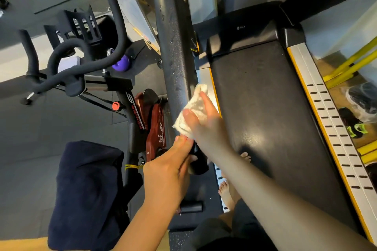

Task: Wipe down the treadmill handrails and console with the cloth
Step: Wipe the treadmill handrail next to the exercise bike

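On the treadmill's left-side handrail [173, 47], a cream cloth [191, 112] works the tube.
Left hand [169, 171] grasps the handrail's black end and should keep it steady, while the right hand [206, 122], clasping the cloth with its thumb over it, would do best to wrap the cloth round the tube and push firmly up through the droplets. The cloth lies just ahead of the left fingertips, under the right palm, with the belt [265, 108] to its right.
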